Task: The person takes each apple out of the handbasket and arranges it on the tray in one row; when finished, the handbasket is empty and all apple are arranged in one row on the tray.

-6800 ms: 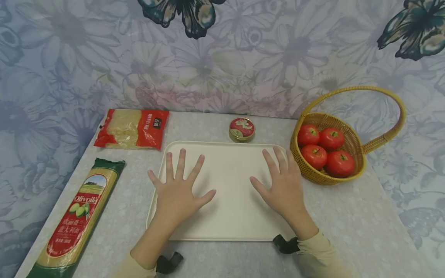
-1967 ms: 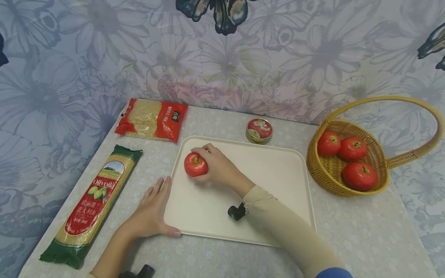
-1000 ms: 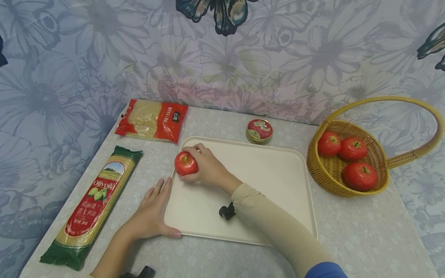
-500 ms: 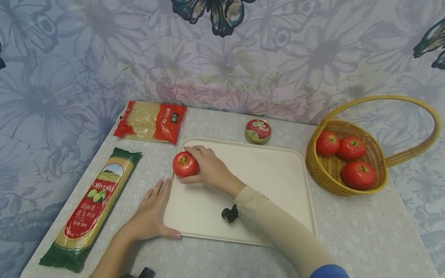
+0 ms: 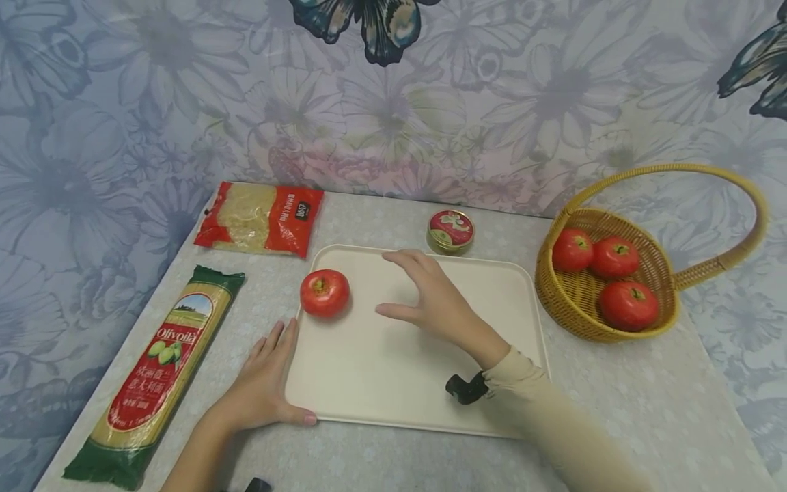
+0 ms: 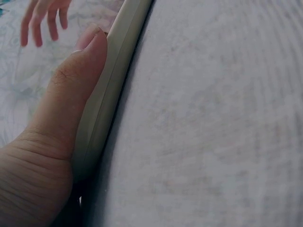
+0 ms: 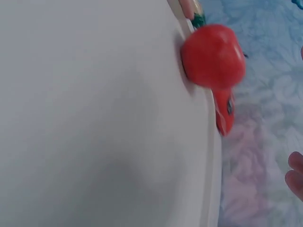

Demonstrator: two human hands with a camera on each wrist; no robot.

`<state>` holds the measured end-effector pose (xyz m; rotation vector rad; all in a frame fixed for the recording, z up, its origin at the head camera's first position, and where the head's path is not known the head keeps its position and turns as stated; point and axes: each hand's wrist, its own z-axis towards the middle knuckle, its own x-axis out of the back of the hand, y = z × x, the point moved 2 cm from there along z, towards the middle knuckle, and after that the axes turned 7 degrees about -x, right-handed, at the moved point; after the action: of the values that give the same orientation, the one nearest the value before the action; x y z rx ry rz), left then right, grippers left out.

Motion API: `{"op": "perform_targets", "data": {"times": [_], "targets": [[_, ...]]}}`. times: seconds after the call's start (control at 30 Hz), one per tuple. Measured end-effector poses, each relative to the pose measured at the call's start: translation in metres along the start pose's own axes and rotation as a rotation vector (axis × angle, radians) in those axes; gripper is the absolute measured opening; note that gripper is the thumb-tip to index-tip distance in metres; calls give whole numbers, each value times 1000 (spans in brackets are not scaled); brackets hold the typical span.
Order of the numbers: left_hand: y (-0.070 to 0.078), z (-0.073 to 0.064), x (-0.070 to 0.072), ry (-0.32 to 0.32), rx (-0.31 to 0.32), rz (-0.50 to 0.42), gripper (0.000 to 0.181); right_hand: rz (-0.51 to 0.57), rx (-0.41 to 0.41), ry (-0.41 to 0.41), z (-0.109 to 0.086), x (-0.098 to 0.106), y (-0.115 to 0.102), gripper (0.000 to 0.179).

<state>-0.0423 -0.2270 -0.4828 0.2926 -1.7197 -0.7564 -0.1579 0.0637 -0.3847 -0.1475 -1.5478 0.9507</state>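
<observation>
A red apple (image 5: 324, 293) sits at the left side of the cream tray (image 5: 393, 369), and the right wrist view shows the same apple (image 7: 213, 56) close to the tray's rim. My right hand (image 5: 439, 301) is over the tray, right of the apple and apart from it, thumb and fingers spread with nothing between them. At the tray's left front corner rests my left hand (image 5: 261, 383), its fingers straight along the left edge and its thumb on the front edge. The left wrist view has that thumb (image 6: 71, 90) lying along the rim.
A wicker basket (image 5: 572, 321) with several apples stands at the right. Behind the tray is a round tin (image 5: 451, 231). A red pasta bag (image 5: 258, 219) lies back left, and a long spaghetti pack (image 5: 156, 369) lies left of my left hand.
One apple came from the basket to the tray's left side in my right hand. The hand has since let go and drawn back rightward. My left hand moved to the tray's corner and stayed.
</observation>
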Motion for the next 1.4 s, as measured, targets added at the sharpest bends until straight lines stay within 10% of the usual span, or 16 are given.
{"op": "perform_targets", "data": {"times": [0.77,1.4], "targets": [[-1,0,-2,9,-16,-1,157,-91,-272,381,-114,140,141,75],[2,-1,0,7,-14,-2,156,-215,-556,276,-158,183,220,94]]}}
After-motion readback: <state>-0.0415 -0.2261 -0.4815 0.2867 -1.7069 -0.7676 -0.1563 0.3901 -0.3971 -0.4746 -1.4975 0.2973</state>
